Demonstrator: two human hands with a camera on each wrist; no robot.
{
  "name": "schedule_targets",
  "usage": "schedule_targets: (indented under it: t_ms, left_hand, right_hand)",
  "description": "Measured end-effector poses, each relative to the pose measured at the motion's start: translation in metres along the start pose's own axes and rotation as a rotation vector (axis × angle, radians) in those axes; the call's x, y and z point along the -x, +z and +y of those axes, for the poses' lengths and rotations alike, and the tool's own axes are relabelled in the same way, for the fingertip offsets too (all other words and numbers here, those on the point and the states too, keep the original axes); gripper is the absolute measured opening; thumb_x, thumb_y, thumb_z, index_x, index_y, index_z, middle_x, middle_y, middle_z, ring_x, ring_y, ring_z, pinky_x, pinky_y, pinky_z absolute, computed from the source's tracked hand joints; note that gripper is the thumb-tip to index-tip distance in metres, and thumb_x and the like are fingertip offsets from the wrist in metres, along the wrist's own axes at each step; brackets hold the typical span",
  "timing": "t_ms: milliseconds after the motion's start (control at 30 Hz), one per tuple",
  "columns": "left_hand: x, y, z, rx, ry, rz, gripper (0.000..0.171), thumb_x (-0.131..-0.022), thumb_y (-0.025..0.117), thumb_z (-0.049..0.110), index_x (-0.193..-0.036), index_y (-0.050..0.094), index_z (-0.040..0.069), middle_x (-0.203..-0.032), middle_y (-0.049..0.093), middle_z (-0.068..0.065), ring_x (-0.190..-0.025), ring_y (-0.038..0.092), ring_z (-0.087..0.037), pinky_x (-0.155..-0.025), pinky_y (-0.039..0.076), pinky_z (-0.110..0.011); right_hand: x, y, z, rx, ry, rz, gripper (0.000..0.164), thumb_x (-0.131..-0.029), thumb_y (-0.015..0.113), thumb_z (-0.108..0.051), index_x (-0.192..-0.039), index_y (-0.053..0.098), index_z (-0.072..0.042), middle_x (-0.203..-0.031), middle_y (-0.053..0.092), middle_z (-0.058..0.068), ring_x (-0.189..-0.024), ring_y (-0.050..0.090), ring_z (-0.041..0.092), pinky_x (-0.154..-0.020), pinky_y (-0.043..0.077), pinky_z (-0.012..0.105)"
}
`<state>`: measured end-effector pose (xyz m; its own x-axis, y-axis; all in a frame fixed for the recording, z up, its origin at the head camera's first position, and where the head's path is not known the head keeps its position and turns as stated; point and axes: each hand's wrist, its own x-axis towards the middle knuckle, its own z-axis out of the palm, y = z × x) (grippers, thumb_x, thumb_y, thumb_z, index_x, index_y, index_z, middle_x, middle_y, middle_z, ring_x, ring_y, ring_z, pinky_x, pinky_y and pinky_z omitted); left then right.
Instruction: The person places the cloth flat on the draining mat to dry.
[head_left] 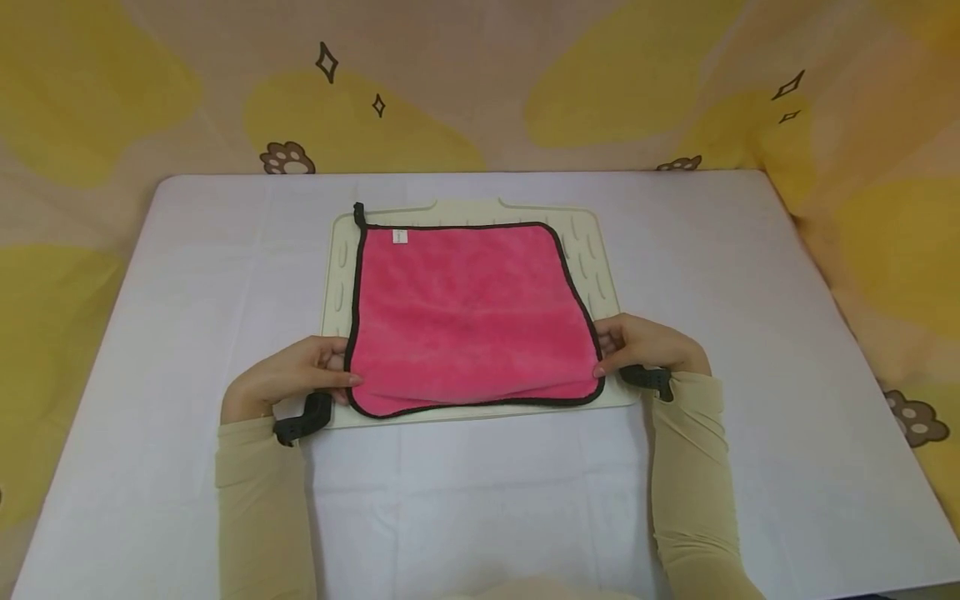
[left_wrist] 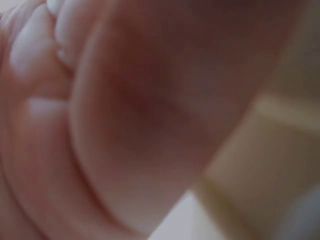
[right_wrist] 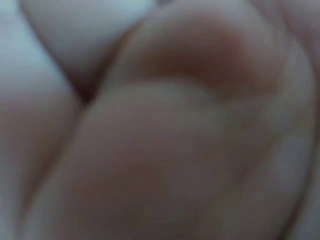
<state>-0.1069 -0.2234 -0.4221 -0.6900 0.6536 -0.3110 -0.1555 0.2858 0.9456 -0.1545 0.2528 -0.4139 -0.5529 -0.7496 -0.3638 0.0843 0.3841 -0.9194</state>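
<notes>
At the near corners of the pink towel (head_left: 468, 312), your left hand (head_left: 288, 379) pinches the left corner and your right hand (head_left: 648, 346) pinches the right one. That towel lies spread flat on a cream mat (head_left: 600, 250), centred on the white table (head_left: 750, 333).

Pink cloth (head_left: 468, 317) edged in black piping, with a small white label near its upper left corner, centre of frame. Cream board (head_left: 600, 258) beneath it. White table covering (head_left: 750, 333). Backdrop fabric (head_left: 480, 75) across the top: peach with yellow patches, brown paw prints and black diamond outlines. Beige sleeves (head_left: 262, 500), lower frame.
</notes>
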Motion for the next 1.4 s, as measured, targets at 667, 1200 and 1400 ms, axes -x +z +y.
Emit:
schedule_targets:
  t_ms: [667,1200,1400]
  left_hand:
    - [-0.036,-0.041,0.022,-0.105,-0.143,0.310,0.032,-0.098,0.051,0.017,-0.106,0.053,-0.014,-0.076,0.065,-0.011,-0.065,0.066,-0.016,-0.062,0.056,-0.028]
    - [-0.089,-0.070,0.036,-0.199,-0.211,0.553,0.028,-0.094,0.057,0.015,-0.106,0.051,-0.010,-0.069,0.060,-0.001,-0.055,0.058,-0.006,-0.055,0.053,-0.020]
    - [-0.090,-0.072,0.037,-0.205,-0.208,0.564,0.024,-0.094,0.056,0.012,-0.102,0.051,-0.010,-0.064,0.059,0.000,-0.052,0.057,-0.005,-0.052,0.052,-0.020]
  right_hand:
    - [-0.038,-0.031,-0.017,0.025,0.101,0.509,0.031,-0.093,0.060,-0.017,-0.107,0.060,0.011,-0.081,0.065,0.008,-0.069,0.063,0.016,-0.067,0.055,0.027]
    - [-0.096,-0.059,-0.033,-0.023,0.106,0.723,0.027,-0.089,0.064,-0.009,-0.102,0.063,0.014,-0.064,0.061,-0.002,-0.054,0.057,0.007,-0.056,0.051,0.020]
    - [-0.103,-0.061,-0.036,0.043,0.081,0.793,0.017,-0.086,0.066,-0.004,-0.090,0.064,0.013,-0.057,0.058,-0.001,-0.050,0.055,0.008,-0.051,0.049,0.019]
